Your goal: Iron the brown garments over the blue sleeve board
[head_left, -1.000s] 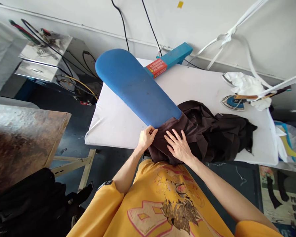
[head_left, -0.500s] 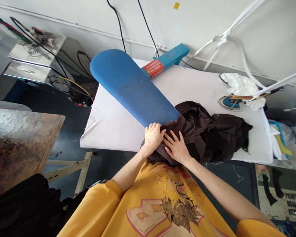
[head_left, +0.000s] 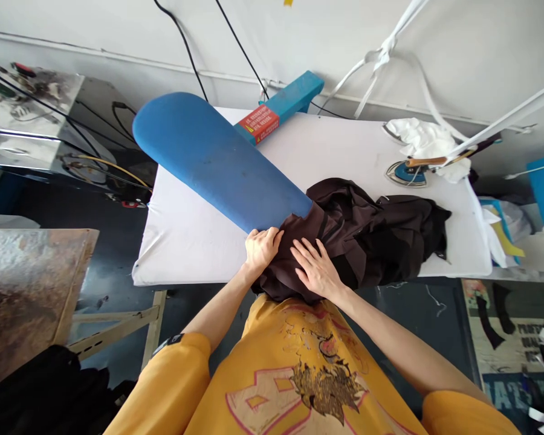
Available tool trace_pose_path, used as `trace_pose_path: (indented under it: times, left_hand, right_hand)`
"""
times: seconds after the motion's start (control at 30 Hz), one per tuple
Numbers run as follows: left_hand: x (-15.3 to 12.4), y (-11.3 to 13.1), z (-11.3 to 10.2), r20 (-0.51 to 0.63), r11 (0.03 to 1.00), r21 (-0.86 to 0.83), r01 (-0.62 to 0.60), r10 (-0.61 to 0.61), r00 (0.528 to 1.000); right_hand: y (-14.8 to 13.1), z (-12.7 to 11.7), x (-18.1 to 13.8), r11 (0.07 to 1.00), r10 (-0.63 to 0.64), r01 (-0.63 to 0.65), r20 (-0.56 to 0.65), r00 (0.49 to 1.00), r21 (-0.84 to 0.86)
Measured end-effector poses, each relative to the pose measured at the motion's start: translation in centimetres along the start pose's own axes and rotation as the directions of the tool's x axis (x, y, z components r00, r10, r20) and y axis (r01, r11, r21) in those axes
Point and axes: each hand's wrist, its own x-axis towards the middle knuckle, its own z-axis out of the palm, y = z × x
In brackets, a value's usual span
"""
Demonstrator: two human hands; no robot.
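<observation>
A dark brown-black garment is pulled over the near end of a blue padded pressing board, and the rest of it lies bunched to the right. At the garment's edge, on the near side of the board, my left hand is closed on the cloth with its fingers curled. My right hand lies flat on the garment just to the right, fingers spread. Part of the garment hangs over the table's front edge against my body.
The board stands above a white-covered table, beside a blue arm with a red label. An iron rests at the right near white cloth. A stained board and black cloth are at the left.
The view has shifted, so the table and board appear further left. My left hand has drawn the garment's edge a little away from my right hand, whose fingers stay spread on the cloth.
</observation>
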Motion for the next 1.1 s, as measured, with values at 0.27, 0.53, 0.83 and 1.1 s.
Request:
trace_pose_path:
  times: [0.27, 0.53, 0.83, 1.1]
  left_hand:
    - [0.3, -0.4, -0.4, 0.021, 1.0, 0.004, 0.004, -0.004, 1.0]
    - [0.2, -0.8, -0.2, 0.004, 0.999, 0.047, 0.0, 0.0, 1.0]
    - [-0.2, 7.8, -1.1, 0.027, 0.961, 0.016, -0.275, 0.274, 0.961]
    - [-4.6, 8.8, 2.4, 0.385, 0.786, 0.069, -0.614, 0.547, 0.743]
  right_hand:
    - [2.0, 0.8, -5.1, 0.958, 0.284, -0.288, -0.135, 0.949, -0.01]
    - [2.2, 0.7, -7.6, 0.959, 0.283, -0.285, -0.086, 0.955, -0.007]
    - [2.1, 0.6, -7.4, 0.954, 0.299, -0.3, -0.108, 0.948, 0.004]
    - [2.3, 0.6, -8.3, 0.962, 0.274, -0.273, -0.112, 0.955, 0.024]
